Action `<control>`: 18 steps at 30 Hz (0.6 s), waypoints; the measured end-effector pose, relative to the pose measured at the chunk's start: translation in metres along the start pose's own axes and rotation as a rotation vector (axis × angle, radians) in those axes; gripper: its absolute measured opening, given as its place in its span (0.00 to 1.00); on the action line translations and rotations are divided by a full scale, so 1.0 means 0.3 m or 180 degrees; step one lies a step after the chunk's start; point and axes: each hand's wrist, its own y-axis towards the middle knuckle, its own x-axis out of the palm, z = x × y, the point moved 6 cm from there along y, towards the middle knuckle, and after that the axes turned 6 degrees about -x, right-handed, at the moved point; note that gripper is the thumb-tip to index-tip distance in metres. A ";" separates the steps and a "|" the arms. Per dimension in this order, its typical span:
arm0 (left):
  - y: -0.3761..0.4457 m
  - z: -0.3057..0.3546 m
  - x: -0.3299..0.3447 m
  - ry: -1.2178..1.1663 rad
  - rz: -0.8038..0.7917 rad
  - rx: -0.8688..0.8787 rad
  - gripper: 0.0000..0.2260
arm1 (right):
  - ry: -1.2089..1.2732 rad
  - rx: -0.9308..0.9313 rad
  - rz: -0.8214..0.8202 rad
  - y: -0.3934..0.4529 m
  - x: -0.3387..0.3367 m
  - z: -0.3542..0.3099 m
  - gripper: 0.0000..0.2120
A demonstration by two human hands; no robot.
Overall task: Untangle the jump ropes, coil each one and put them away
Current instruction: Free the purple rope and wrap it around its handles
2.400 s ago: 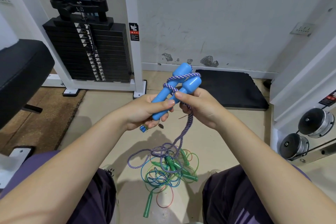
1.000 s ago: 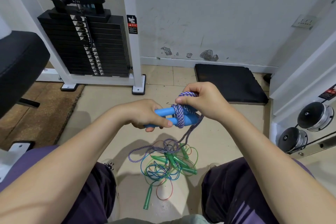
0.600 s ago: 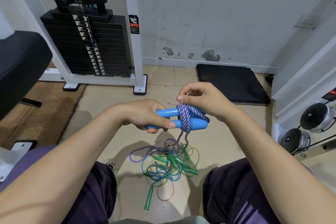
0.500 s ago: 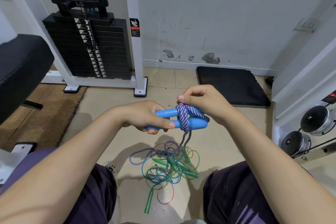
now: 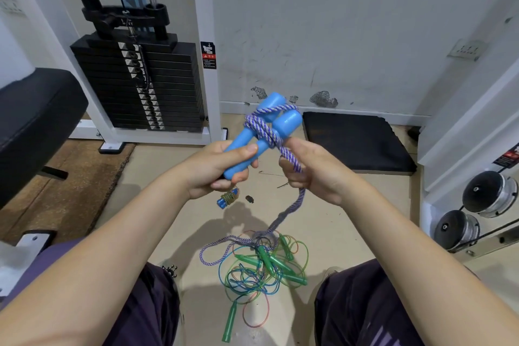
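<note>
Two blue jump-rope handles [image 5: 286,122] point up and away, side by side, with my left hand [image 5: 216,170] gripping their lower ends. A purple-and-white braided rope [image 5: 262,128] is wound around the handles. My right hand [image 5: 311,170] pinches this rope just below the wraps. From there the rope hangs down to the floor. Between my knees lies a tangle of thin green, blue and orange ropes [image 5: 261,270] with green handles, and the purple rope's slack loops into it.
A black weight stack [image 5: 140,84] in a white frame stands at the back left. A black padded seat [image 5: 33,118] is at the left, a black floor mat [image 5: 356,140] at the back right, and dumbbells [image 5: 488,194] on a rack at the right.
The blue handles have swung from lying level to pointing up and away. My right hand has come off the top of the wraps and now holds the rope below them.
</note>
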 end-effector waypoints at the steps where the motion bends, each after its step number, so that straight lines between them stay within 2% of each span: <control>1: 0.001 0.006 -0.008 -0.0004 0.0138 0.0056 0.16 | -0.0211 -0.0050 0.0110 0.002 -0.007 -0.004 0.18; 5: -0.002 0.010 0.002 0.0117 0.0392 0.0149 0.17 | -0.0919 -0.0127 0.0494 0.008 -0.034 -0.014 0.02; 6: -0.002 0.012 0.004 0.0122 0.0425 0.0150 0.17 | -0.1044 -0.0128 0.0563 0.008 -0.037 -0.011 0.02; 9: 0.000 0.013 -0.007 0.0141 0.0583 0.0170 0.15 | -0.1503 -0.0176 0.0708 0.014 -0.033 -0.004 0.12; 14: 0.015 0.000 -0.029 0.0363 0.0837 0.0082 0.14 | -0.1119 0.0042 0.0573 0.016 -0.015 0.026 0.18; 18: 0.018 0.002 -0.067 0.0759 0.1066 -0.0018 0.16 | -0.1308 0.0184 0.0468 0.005 -0.009 0.031 0.17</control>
